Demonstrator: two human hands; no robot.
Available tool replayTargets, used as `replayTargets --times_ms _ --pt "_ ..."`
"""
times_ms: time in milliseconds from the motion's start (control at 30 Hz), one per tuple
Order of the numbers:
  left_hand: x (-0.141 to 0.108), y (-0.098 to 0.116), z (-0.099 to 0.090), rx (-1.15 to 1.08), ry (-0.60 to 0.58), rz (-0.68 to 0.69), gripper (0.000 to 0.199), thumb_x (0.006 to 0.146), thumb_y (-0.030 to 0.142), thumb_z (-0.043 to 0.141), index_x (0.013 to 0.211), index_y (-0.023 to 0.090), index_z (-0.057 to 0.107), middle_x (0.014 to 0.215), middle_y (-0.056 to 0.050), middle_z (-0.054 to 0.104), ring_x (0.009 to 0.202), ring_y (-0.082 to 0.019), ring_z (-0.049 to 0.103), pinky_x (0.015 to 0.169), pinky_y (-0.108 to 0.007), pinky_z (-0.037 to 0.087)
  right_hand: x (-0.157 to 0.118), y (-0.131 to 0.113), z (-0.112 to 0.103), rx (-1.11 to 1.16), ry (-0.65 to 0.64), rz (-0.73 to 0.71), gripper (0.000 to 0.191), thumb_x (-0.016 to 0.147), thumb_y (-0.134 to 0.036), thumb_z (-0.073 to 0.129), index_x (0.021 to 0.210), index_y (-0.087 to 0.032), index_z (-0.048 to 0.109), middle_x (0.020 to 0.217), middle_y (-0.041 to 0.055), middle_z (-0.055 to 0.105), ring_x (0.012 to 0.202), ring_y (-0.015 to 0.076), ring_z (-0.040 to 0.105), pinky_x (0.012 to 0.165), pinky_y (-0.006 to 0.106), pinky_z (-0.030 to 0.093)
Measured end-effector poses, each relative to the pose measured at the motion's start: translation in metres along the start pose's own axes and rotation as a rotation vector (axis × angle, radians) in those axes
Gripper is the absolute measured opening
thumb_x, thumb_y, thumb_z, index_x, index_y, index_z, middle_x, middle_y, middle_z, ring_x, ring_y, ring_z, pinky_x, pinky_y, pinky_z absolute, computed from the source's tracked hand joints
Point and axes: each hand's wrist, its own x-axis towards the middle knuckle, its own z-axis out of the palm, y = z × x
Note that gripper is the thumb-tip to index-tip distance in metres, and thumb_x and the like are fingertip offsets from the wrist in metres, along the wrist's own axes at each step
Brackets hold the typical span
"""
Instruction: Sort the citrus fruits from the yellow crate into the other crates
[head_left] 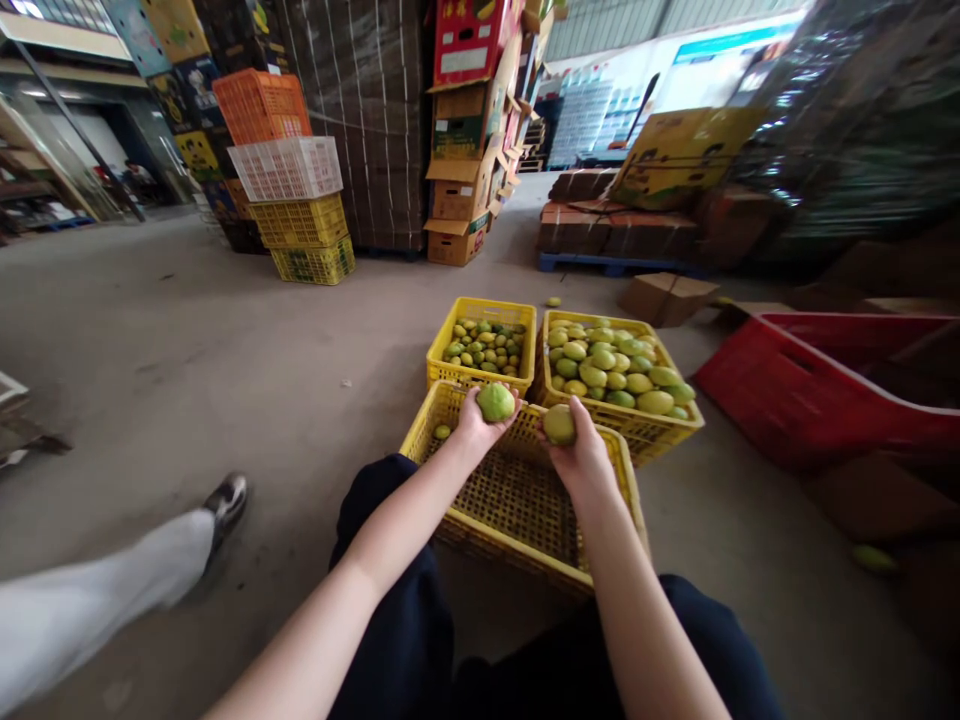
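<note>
My left hand [477, 428] is palm up and cradles a green, bumpy lemon [496, 402]. In my right hand [583, 462], a duller yellow-green lemon [559, 425] is gripped, with the thumb along its side. Both hands are above a yellow plastic crate [517, 500] between my knees; one small lemon [442, 432] lies at its left end. Just beyond it stand two more yellow crates. The left one [433, 358] holds small green and yellow lemons [487, 345]. Larger lemons [600, 362] are heaped in the right one [652, 437].
A red bin [780, 390] and cardboard pieces lie to the right. Stacked crates [300, 220] and cartons [457, 190] stand behind, near a loaded blue pallet [577, 264]. Another person's leg [135, 565] is at the left. A loose lemon [874, 558] lies on the floor at right.
</note>
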Motion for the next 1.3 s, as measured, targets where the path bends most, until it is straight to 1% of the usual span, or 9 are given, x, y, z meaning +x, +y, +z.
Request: replayTargets --times_ms 233,333,500,600,767,833,967,1100,1300 --pt "-0.002 0.001 0.003 0.056 0.031 0.076 0.013 0.081 0.029 0.055 0.075 0.017 0.055 0.069 -0.003 0.058 0.065 -0.014 0.058 0.060 -0.027 0.055 0.008 0.012 0.000 0.001 0.045 -0.044 0.026 0.075 -0.041 0.068 0.076 -0.018 0.056 0.061 -0.0029 0.064 0.050 0.0114 0.060 0.043 0.022 0.053" --pt "-0.001 0.002 0.003 0.008 0.026 0.079 0.011 0.082 0.025 0.053 0.076 0.016 0.055 0.069 -0.003 0.058 0.064 -0.013 0.058 0.059 -0.026 0.055 0.008 0.011 -0.001 -0.033 0.039 0.055 0.029 0.084 -0.046 0.056 0.078 -0.018 0.055 0.058 0.0002 0.065 0.045 0.0142 0.060 0.039 0.025 0.051" --pt "0.002 0.003 0.000 0.004 -0.005 -0.033 0.025 0.085 0.027 0.040 0.087 0.011 0.060 0.075 -0.010 0.063 0.064 -0.017 0.061 0.049 -0.026 0.053 0.003 0.008 0.002 -0.033 0.017 0.213 0.034 0.094 -0.042 0.037 0.081 -0.016 0.055 0.054 0.0039 0.065 0.041 0.0147 0.059 0.035 0.023 0.047" --pt "0.005 0.003 0.000 -0.008 0.005 -0.005 0.023 0.085 0.024 0.041 0.087 0.012 0.061 0.076 -0.009 0.063 0.068 -0.019 0.063 0.053 -0.027 0.055 0.000 0.007 0.003 0.002 0.018 0.229 0.032 0.092 -0.043 0.041 0.079 -0.017 0.055 0.053 0.0022 0.063 0.043 0.0146 0.060 0.038 0.023 0.049" --pt "0.006 0.005 0.001 -0.021 0.058 0.083 0.012 0.080 0.028 0.057 0.079 0.016 0.057 0.070 -0.004 0.060 0.064 -0.015 0.060 0.058 -0.028 0.056 -0.003 0.003 0.004 -0.006 -0.003 0.184 0.009 0.083 -0.022 0.059 0.075 -0.018 0.056 0.054 -0.0024 0.062 0.044 0.0107 0.058 0.040 0.018 0.049" --pt "0.005 0.006 0.000 -0.014 0.043 0.065 0.015 0.080 0.029 0.058 0.080 0.014 0.058 0.070 -0.005 0.061 0.064 -0.015 0.061 0.056 -0.025 0.055 -0.002 0.002 0.003 -0.014 -0.011 0.201 0.017 0.086 -0.029 0.054 0.073 -0.018 0.055 0.052 -0.0006 0.062 0.043 0.0112 0.057 0.036 0.018 0.046" --pt "0.005 0.007 -0.003 0.037 -0.015 -0.022 0.030 0.086 0.034 0.043 0.087 0.009 0.061 0.074 -0.011 0.063 0.063 -0.018 0.062 0.048 -0.025 0.052 0.002 0.006 0.001 -0.005 -0.013 0.215 0.034 0.090 -0.046 0.043 0.074 -0.018 0.054 0.052 0.0025 0.062 0.041 0.0130 0.056 0.034 0.020 0.044" --pt "0.010 0.005 -0.005 0.065 0.028 0.006 0.029 0.088 0.027 0.038 0.085 0.011 0.062 0.072 -0.009 0.063 0.063 -0.017 0.062 0.049 -0.025 0.052 0.003 0.009 0.001 0.055 0.105 0.161 0.022 0.091 -0.037 0.047 0.080 -0.019 0.053 0.056 -0.0003 0.064 0.045 0.0132 0.059 0.042 0.024 0.051" --pt "0.006 0.004 0.000 0.077 0.066 0.068 0.017 0.079 0.033 0.060 0.076 0.016 0.057 0.065 -0.002 0.058 0.058 -0.014 0.058 0.052 -0.025 0.053 -0.004 0.006 0.002 0.039 -0.008 0.168 0.010 0.079 -0.022 0.065 0.076 -0.018 0.057 0.059 -0.0026 0.063 0.051 0.0109 0.059 0.049 0.022 0.055"
